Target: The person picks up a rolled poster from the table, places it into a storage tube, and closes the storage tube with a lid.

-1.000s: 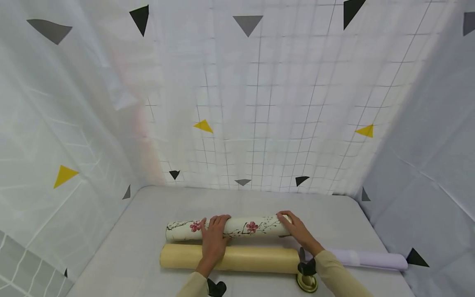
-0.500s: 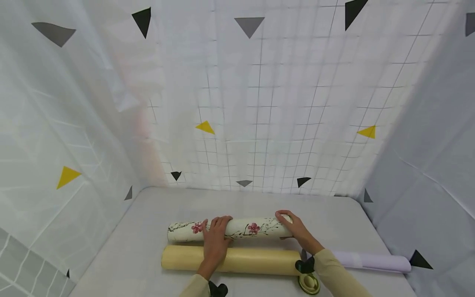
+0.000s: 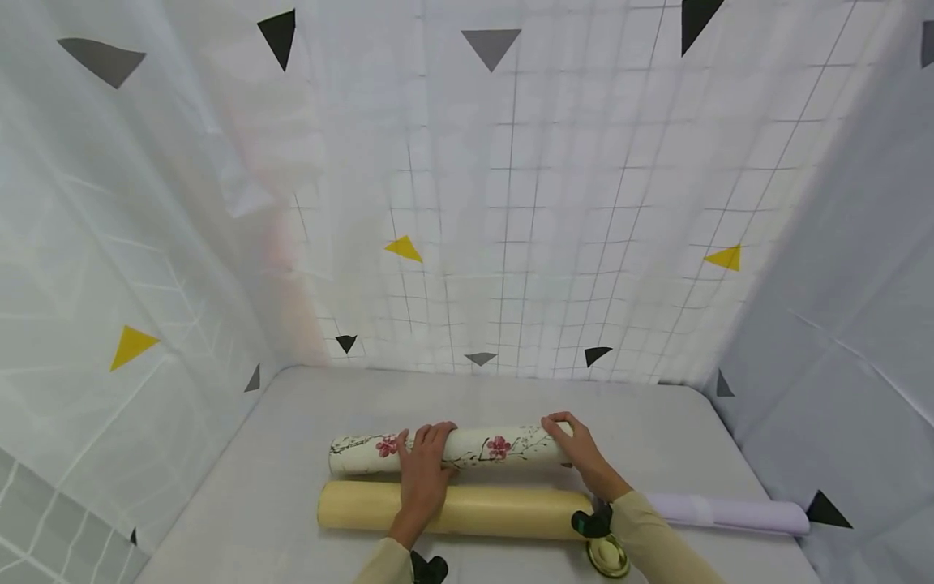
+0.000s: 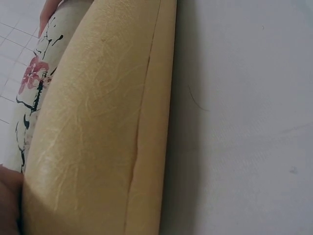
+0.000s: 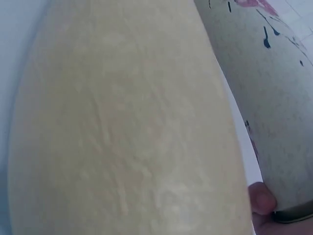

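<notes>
A roll of white wallpaper (image 3: 467, 447) with pink blossoms and dark branches lies crosswise on the table. My left hand (image 3: 425, 474) grips it left of the middle, fingers over the top and thumb on the near side. At its right end, my right hand (image 3: 584, 454) holds it with fingers over the upper edge; in the right wrist view the thumb (image 5: 262, 198) presses its near side. Just in front lies a thicker yellow-tan roll (image 3: 503, 511), with a lengthwise seam visible in the left wrist view. My left forearm crosses above this roll and hides part of it.
A pale lilac roll (image 3: 751, 514) lies at the right, partly behind the right sleeve (image 3: 660, 539). A round gold-coloured lid-like piece (image 3: 608, 557) sits near the tan roll's right end. White sheeting walls enclose the table (image 3: 292, 438) at the back and sides.
My right wrist has shifted slightly left, with the hand still on the floral roll's end. The left hand and the rolls show hardly any movement.
</notes>
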Demonstrator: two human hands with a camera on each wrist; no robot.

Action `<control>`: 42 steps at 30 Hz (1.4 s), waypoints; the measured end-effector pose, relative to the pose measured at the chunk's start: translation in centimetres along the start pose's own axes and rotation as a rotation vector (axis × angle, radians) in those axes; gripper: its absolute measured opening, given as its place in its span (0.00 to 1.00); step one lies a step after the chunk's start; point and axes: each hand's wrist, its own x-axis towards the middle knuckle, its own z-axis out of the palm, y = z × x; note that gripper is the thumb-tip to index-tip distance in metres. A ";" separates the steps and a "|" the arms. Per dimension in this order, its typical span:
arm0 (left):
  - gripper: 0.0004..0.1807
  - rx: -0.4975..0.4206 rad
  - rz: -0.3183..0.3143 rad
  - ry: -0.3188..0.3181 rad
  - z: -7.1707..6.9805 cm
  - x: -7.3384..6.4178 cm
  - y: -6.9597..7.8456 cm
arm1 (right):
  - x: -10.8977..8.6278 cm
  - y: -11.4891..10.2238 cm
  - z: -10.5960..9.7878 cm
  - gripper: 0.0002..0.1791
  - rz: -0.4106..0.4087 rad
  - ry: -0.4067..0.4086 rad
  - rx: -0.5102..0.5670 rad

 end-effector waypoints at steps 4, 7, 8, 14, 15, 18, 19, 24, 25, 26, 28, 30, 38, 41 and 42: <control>0.42 -0.002 -0.004 -0.002 -0.1 0.3 -0.1 | 0.1 -0.1 0.3 0.29 -0.009 0.033 0.003; 0.42 -0.017 -0.009 -0.013 -0.1 0.3 -0.1 | 0.1 0.0 0.6 0.30 -0.001 0.067 0.010; 0.42 -0.022 -0.010 -0.016 -0.1 0.3 -0.1 | 0.1 0.0 0.7 0.29 0.002 0.077 0.013; 0.42 0.006 -0.017 -0.009 -0.1 0.1 0.0 | 0.0 0.0 1.0 0.27 -0.034 0.068 0.000; 0.42 0.012 -0.017 -0.002 -0.1 0.0 0.0 | 0.0 0.0 1.0 0.27 -0.046 0.060 -0.005; 0.42 0.013 -0.017 0.006 -0.1 -0.1 0.0 | 0.0 0.1 1.0 0.27 -0.090 0.072 -0.015; 0.42 0.007 -0.015 0.006 -0.1 -0.1 0.1 | 0.0 0.1 1.0 0.26 -0.102 0.076 -0.016; 0.41 -0.007 -0.012 -0.002 -0.2 -0.1 0.2 | -0.2 0.3 0.9 0.19 -0.165 0.080 -0.037; 0.41 -0.006 -0.012 -0.003 -0.3 -0.1 0.2 | -0.2 0.4 0.9 0.19 -0.184 0.075 -0.037; 0.42 -0.005 -0.013 -0.003 -0.3 -0.1 0.1 | -0.2 0.4 1.0 0.19 -0.196 0.075 -0.037; 0.42 -0.003 -0.013 0.001 -0.3 -0.1 0.1 | -0.1 0.5 1.1 0.19 -0.217 0.090 -0.051; 0.42 -0.008 -0.015 -0.002 -0.2 -0.1 -0.1 | 0.0 0.5 1.4 0.20 -0.210 0.113 -0.050; 0.42 -0.013 -0.020 0.006 0.1 0.0 -0.2 | -0.1 0.0 1.7 0.24 -0.112 0.142 0.013; 0.42 -0.016 -0.018 0.005 0.1 0.0 -0.2 | -0.1 0.0 1.8 0.24 -0.088 0.146 0.021; 0.42 -0.012 -0.018 0.005 0.1 0.0 -0.2 | 0.0 0.1 1.8 0.25 -0.083 0.142 0.024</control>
